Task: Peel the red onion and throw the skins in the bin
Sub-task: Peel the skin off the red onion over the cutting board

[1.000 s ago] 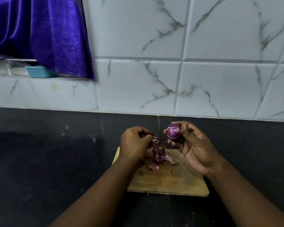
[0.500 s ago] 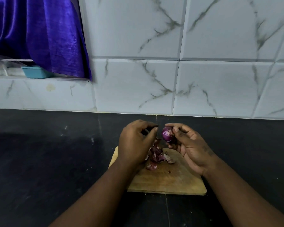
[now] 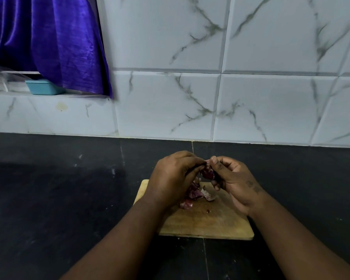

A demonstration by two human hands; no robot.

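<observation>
A small red onion (image 3: 207,173) is held above the wooden chopping board (image 3: 206,225), mostly hidden between both hands. My right hand (image 3: 233,178) grips it from the right with fingers and thumb. My left hand (image 3: 173,177) is closed against its left side, fingertips pinching at the onion's skin. A small heap of purple onion skins (image 3: 194,196) lies on the board just below the hands, partly covered by my left hand. No bin is in view.
The board lies on a black counter (image 3: 59,199) that runs to a white marble-tiled wall (image 3: 190,77). At the upper left a purple curtain (image 3: 45,41) hangs over a ledge with a small teal tub (image 3: 41,87).
My left hand has moved right and closed on the onion. The right hand has lowered the onion and turned it inward, so it is now mostly hidden between both hands.
</observation>
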